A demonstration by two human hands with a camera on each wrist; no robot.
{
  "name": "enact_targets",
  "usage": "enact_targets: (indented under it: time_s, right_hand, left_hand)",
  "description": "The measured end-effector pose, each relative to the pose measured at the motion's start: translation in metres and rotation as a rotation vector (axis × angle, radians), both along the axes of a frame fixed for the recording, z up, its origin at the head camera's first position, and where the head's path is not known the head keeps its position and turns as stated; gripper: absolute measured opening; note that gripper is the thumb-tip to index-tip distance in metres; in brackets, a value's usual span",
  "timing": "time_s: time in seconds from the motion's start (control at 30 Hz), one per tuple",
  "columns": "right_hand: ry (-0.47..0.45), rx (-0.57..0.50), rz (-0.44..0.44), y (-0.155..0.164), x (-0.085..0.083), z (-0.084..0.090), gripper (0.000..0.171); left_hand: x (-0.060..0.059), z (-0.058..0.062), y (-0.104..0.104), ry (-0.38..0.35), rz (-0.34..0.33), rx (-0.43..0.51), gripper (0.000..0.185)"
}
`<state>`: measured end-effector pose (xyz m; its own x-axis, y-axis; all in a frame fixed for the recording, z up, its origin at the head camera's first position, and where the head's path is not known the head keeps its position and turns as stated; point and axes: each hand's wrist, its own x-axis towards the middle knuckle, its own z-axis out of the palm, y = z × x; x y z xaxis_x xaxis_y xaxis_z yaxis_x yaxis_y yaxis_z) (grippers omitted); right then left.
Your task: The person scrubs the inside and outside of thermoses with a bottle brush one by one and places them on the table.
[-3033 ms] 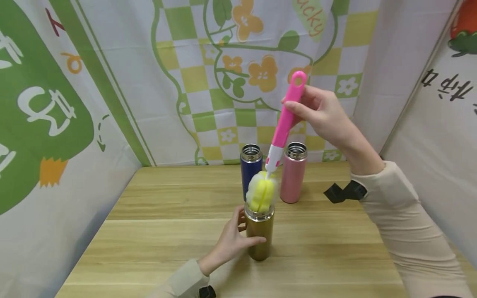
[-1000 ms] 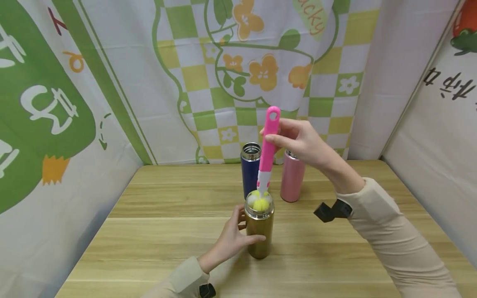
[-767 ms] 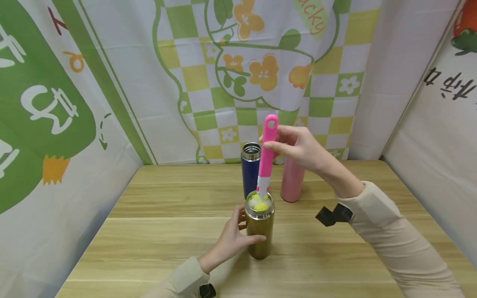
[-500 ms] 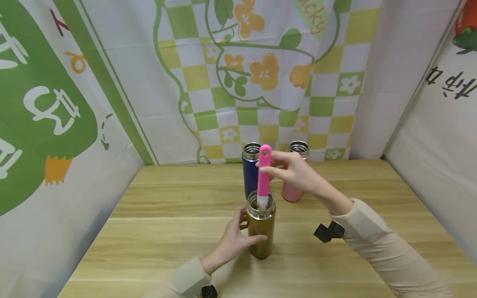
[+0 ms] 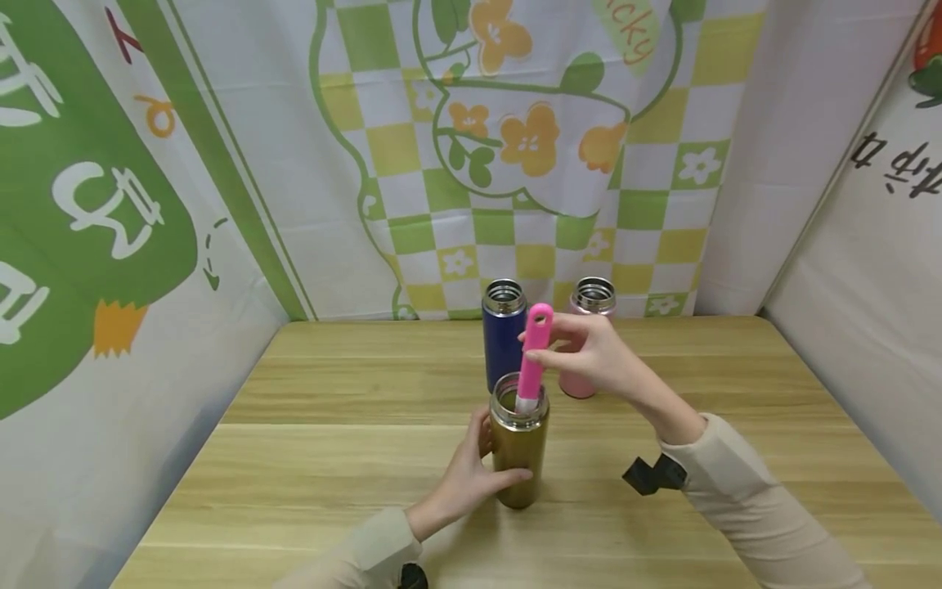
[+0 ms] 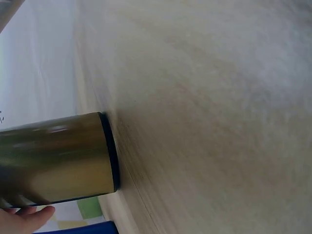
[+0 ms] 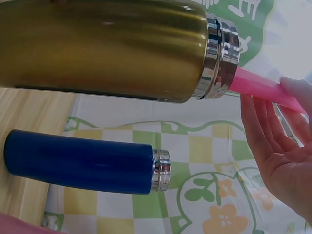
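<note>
A gold vacuum flask (image 5: pixel 519 458) with a silver threaded neck stands upright and uncapped on the wooden table. My left hand (image 5: pixel 468 474) grips its body, thumb across the front and fingers behind. Out of its mouth sticks the pink handle (image 7: pixel 263 88) of a bottle brush (image 5: pixel 536 352), leaning slightly right. My right hand (image 5: pixel 589 356) pinches that handle between thumb and fingers, just above the flask's rim. The yellow and white sponge head is hidden inside the flask. In the left wrist view the dark base of the gold flask (image 6: pixel 58 161) meets the tabletop.
Behind the gold flask stand two more open flasks, a blue one (image 5: pixel 504 339) and a pink one (image 5: pixel 593 298), the latter partly covered by my right hand. The wooden table (image 5: pixel 331 458) ends at a patterned curtain (image 5: pixel 412 164) at the back, with printed cloth on both sides.
My right hand has come down with the brush, whose sponge head went from the gold flask's mouth to inside it. Lately the handle has tipped slightly right. My left hand keeps its grip.
</note>
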<state>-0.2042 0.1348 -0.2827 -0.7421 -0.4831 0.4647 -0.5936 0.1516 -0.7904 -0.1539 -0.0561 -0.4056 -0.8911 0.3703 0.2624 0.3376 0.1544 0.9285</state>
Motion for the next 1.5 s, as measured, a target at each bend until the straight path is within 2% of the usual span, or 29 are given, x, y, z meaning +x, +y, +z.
enact_targets:
  time_s: [0.13,0.27,0.53,0.63,0.7,0.87,0.97,1.1,1.17,1.2,1.3,1.4,1.43,1.5]
  right_hand:
    - [0.016,0.016,-0.024,0.006,0.001,-0.001,0.021]
    - [-0.023,-0.004,-0.081,0.016,0.004,-0.004,0.021]
    - [-0.133,-0.186,-0.123,0.038,0.014,-0.016,0.018]
    - [-0.155,-0.246,-0.143,0.043,0.018,-0.020,0.018]
    - [-0.166,-0.291,-0.149,0.045,0.019,-0.024,0.018]
    - [-0.218,-0.454,-0.073,0.049,0.024,-0.033,0.020]
    - [-0.249,-0.560,-0.010,0.050,0.028,-0.039,0.021]
    - [-0.249,-0.665,0.026,0.055,0.029,-0.052,0.017]
    - [-0.248,-0.706,0.028,0.058,0.026,-0.061,0.022]
    - [-0.251,-0.751,0.072,0.066,0.013,-0.081,0.025]
    - [-0.261,-0.807,0.057,0.070,0.011,-0.089,0.029]
    - [-0.269,-0.863,0.027,0.069,0.015,-0.086,0.024]
    - [-0.269,-0.852,-0.029,0.062,0.030,-0.069,0.021]
    - [-0.272,-0.892,-0.031,0.061,0.034,-0.065,0.016]
  left_hand:
    - [-0.002,0.000,0.001,-0.007,-0.002,0.034,0.077]
    - [-0.001,0.005,0.000,0.025,0.023,0.003,0.077]
    - [0.002,0.020,-0.007,0.206,0.102,-0.112,0.081]
    - [0.002,0.022,-0.008,0.265,0.113,-0.111,0.079]
    - [-0.001,0.018,-0.010,0.308,0.115,-0.107,0.079]
    - [-0.010,0.008,-0.017,0.420,0.126,-0.130,0.077]
    - [-0.011,0.011,-0.021,0.472,0.129,-0.170,0.075]
    - [-0.011,0.021,-0.025,0.531,0.113,-0.235,0.075]
    - [-0.011,0.025,-0.026,0.553,0.104,-0.274,0.075]
    - [-0.011,0.027,-0.027,0.563,0.098,-0.293,0.075]
    - [-0.012,0.031,-0.029,0.582,0.089,-0.343,0.075]
    - [-0.012,0.035,-0.031,0.596,0.087,-0.378,0.074]
    - [-0.013,0.036,-0.031,0.597,0.085,-0.386,0.074]
    - [-0.012,0.037,-0.032,0.600,0.084,-0.403,0.074]
